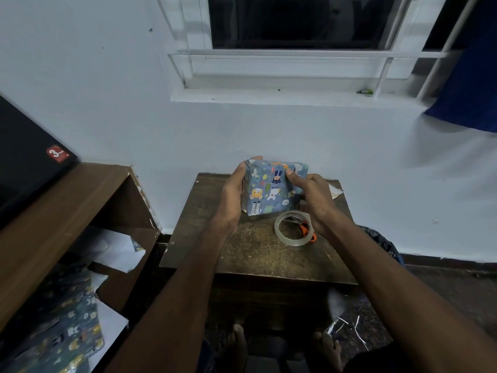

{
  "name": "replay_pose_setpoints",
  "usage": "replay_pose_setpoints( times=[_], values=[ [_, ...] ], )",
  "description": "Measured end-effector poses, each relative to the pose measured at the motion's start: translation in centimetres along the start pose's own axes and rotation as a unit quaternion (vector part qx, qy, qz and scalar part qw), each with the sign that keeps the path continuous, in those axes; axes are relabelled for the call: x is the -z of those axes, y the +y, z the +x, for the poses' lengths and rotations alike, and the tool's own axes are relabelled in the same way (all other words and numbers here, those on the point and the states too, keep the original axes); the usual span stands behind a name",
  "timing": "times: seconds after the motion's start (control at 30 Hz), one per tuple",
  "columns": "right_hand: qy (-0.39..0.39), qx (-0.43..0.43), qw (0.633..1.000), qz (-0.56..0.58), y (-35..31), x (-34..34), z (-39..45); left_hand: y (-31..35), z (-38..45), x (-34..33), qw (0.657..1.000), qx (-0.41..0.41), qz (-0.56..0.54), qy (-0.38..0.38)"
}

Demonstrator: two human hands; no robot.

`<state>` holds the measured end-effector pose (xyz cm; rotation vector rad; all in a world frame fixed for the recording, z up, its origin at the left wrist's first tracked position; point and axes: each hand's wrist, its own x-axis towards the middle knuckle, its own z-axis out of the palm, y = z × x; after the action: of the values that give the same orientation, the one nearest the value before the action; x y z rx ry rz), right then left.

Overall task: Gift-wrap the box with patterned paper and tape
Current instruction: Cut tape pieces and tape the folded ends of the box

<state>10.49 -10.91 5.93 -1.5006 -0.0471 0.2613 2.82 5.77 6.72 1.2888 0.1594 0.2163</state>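
A box wrapped in blue animal-patterned paper (271, 187) is held just above a small brown table (258, 254). My left hand (232, 195) grips its left side, fingers curled over the top left corner. On the right side my right hand (313, 196) holds it, the thumb pressing on the front face. A roll of clear tape (293, 228) lies on the table right below the box, near my right wrist. Orange-handled scissors (305, 228) lie under the roll, partly hidden by it.
A brown shelf unit (80, 200) stands at the left, with loose sheets of the same patterned paper (67, 327) and white paper in it. A paper scrap (334, 191) lies at the table's back right. The wall and window sill are close behind.
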Motion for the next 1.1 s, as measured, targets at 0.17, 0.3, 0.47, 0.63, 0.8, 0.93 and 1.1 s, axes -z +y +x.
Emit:
replay_pose_setpoints(
  times=[0.17, 0.3, 0.47, 0.63, 0.8, 0.93, 1.1],
  values=[
    [0.002, -0.002, 1.000, -0.001, 0.1, 0.0, 0.1, 0.2, 0.0, -0.2, 1.000, -0.013, 0.008, 0.002],
    [0.005, 0.012, 1.000, -0.011, 0.2, -0.1, 0.1, 0.0, 0.2, -0.3, 1.000, -0.011, 0.011, 0.023],
    [0.011, 0.006, 1.000, -0.019, 0.4, -0.2, -0.2, 0.1, 0.4, -0.1, 0.998, 0.018, 0.010, 0.059],
    [-0.001, -0.009, 0.999, -0.032, 0.6, -0.5, -1.0, 0.0, 0.4, -0.3, 0.989, 0.061, -0.019, 0.130],
    [-0.004, -0.011, 0.999, -0.053, 0.1, -0.8, -1.1, 0.5, 0.2, -0.3, 0.985, 0.109, -0.056, 0.121],
    [0.002, -0.019, 0.998, -0.059, 0.3, -0.7, -1.1, 1.3, 0.0, -0.4, 0.986, 0.114, -0.057, 0.111],
    [-0.033, -0.008, 0.997, -0.071, 0.6, -0.2, -0.7, 1.9, -0.5, 0.2, 0.986, 0.132, -0.040, 0.098]
  ],
)
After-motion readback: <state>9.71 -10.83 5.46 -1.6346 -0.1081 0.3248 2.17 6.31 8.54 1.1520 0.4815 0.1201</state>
